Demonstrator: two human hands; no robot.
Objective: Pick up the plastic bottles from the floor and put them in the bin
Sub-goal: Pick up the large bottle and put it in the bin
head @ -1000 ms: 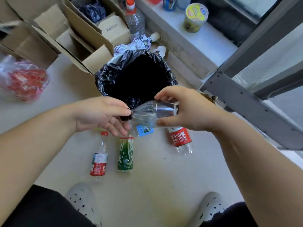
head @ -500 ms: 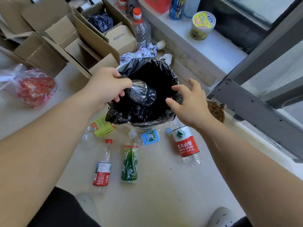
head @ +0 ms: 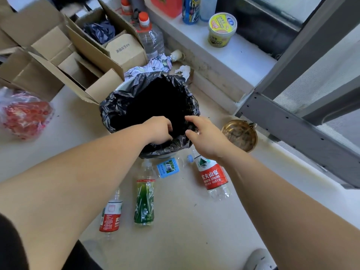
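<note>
The bin (head: 116, 106), lined with a black bag, stands on the floor in front of me. My left hand (head: 159, 130) hangs over its near rim, fingers loosely curled, with nothing visible in it. My right hand (head: 204, 137) hovers beside it with fingers apart and empty. On the floor below lie a small red-label bottle (head: 110, 217), a green bottle (head: 144, 201), a clear blue-label bottle (head: 168, 168) and a large red-label bottle (head: 213, 178). No bottle shows inside the dark bin.
Open cardboard boxes (head: 78, 55) crowd the bin's far left. A red plastic bag (head: 23, 115) lies at the left. A brass bowl (head: 240, 135) sits right of the bin, by a grey metal frame (head: 292, 117). A big water bottle (head: 151, 36) stands behind.
My left hand carried the crushed clear bottle over the bin and no longer holds it. My right hand let go earlier and moved to the bin's near rim.
</note>
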